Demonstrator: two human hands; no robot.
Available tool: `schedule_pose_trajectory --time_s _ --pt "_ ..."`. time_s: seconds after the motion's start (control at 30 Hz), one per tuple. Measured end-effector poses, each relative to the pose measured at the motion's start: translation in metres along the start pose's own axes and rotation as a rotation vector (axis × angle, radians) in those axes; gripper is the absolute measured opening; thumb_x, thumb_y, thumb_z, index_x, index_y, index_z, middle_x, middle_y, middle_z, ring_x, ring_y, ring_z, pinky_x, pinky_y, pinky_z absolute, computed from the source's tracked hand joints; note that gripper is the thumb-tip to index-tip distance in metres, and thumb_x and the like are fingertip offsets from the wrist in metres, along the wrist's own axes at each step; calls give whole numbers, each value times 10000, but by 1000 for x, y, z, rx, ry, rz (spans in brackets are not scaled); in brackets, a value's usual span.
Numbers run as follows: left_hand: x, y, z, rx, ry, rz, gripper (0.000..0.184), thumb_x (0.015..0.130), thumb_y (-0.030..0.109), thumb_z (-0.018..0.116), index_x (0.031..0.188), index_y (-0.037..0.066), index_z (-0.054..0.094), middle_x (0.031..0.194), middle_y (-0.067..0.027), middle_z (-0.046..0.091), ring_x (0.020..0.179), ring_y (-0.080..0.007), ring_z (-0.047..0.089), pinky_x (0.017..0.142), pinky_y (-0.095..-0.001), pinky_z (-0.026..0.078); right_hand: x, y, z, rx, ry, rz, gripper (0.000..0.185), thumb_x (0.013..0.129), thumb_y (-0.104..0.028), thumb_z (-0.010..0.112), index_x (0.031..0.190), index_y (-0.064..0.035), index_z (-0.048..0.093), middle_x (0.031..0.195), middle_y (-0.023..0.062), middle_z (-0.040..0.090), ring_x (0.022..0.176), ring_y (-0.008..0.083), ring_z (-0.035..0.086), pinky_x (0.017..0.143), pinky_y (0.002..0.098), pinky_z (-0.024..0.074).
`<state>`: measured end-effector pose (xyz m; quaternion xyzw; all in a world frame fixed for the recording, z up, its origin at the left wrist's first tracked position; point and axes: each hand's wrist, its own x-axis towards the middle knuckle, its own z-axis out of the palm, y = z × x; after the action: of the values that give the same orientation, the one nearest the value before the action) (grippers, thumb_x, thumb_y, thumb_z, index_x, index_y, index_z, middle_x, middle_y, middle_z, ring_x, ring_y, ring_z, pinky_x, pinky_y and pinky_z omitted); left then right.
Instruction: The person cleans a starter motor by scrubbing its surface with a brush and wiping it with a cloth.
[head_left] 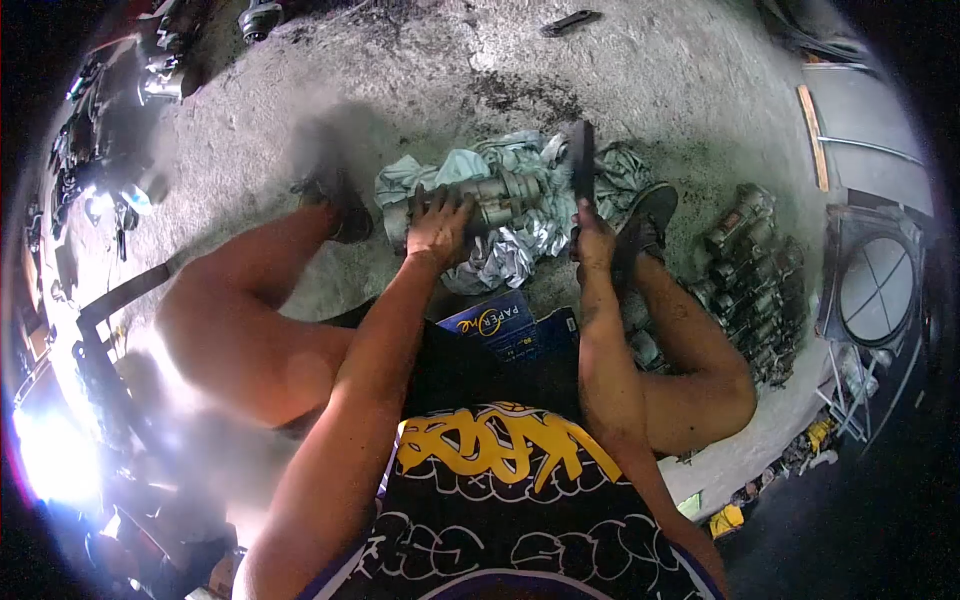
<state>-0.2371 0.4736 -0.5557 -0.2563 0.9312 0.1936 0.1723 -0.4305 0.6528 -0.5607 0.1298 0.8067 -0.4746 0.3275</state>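
A grey cylindrical starter motor (494,197) lies on its side on a heap of crumpled, shiny grey cloth (510,258) between my feet. My left hand (437,226) is wrapped over its left part from above, fingers a little apart, gripping the casing. In a closed grip, my right hand (594,240) holds a long, dark, bar-like tool (584,160) upright at the right side of the cloth. The tool is apart from the motor, and its exact kind cannot be made out.
A blue paper-ream box (496,326) sits in front of my lap. Greasy metal motor parts (755,270) are piled beyond my right leg. A framed round fan shroud (878,285) stands at the far right. Another dark tool (571,22) lies on the concrete floor (400,75).
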Motion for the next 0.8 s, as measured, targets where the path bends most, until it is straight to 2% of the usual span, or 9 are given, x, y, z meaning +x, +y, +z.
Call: schedule_pose_trajectory --time_s 0.17,0.2,0.37,0.43,0.47,0.57,0.63,0.7,0.8 --pt "-6 -6 15 -12 -61 68 735 765 316 632 1418 238 305 1486 -134 257 1368 -333 234 1125 -494 121 -2 -42 -43 706 -303 493 459 872 -551 505 737 -112 491 552 -12 366 410 97 347 366 256 282" --pt "-8 -7 24 6 -44 88 733 767 306 629 1420 242 301 1491 -135 245 1367 -339 232 1124 -491 132 40 -12 -71 407 -424 351 474 892 -541 470 833 -83 573 627 42 534 485 202 498 423 350 398" --pt "-20 2 29 43 -52 99 729 776 267 617 1427 256 288 1506 -144 200 1365 -353 233 1115 -481 184 5 -63 -77 -555 65 -313 663 885 -588 446 1133 13 580 929 214 637 851 361 577 814 430 420" --pt "-18 2 26 75 -4 111 726 775 256 615 1425 254 292 1505 -149 197 1361 -351 244 1110 -486 194 -8 -81 -75 -888 8 -383 682 884 -601 436 1083 30 606 898 215 634 831 329 579 792 409 423" --pt "-16 1 24 42 -90 110 651 856 222 475 1454 238 219 1506 -164 185 1361 -372 236 1098 -529 181 -12 -74 -69 -452 126 -312 664 875 -601 460 1014 24 637 863 176 643 749 306 568 729 383 436" --pt "-19 4 13 36 -141 89 637 858 222 468 1450 240 233 1508 -161 176 1355 -376 245 1094 -536 185 -12 -64 -65 -182 123 -62 578 836 -576 554 966 -23 662 751 121 616 637 240 562 599 356 435" --pt "-18 0 22 -11 -88 99 690 820 237 547 1442 244 250 1504 -157 190 1345 -376 266 1078 -529 227 64 1 -84 -52 -150 -14 449 779 -513 669 819 -68 622 602 40 492 488 154 463 474 313 384" --pt "-19 3 16 -20 -72 84 787 759 242 656 1437 249 256 1500 -147 212 1346 -367 274 1066 -512 261 26 -1 -56 -210 -114 -46 360 758 -424 724 766 -91 588 542 6 440 410 136 416 404 312 330" --pt "-20 7 13 -33 -169 41 766 794 223 624 1447 250 226 1513 -148 171 1362 -363 241 1072 -517 254 10 18 -23 -270 -108 -27 309 746 -360 755 728 -109 577 515 -11 425 358 119 371 353 316 279"
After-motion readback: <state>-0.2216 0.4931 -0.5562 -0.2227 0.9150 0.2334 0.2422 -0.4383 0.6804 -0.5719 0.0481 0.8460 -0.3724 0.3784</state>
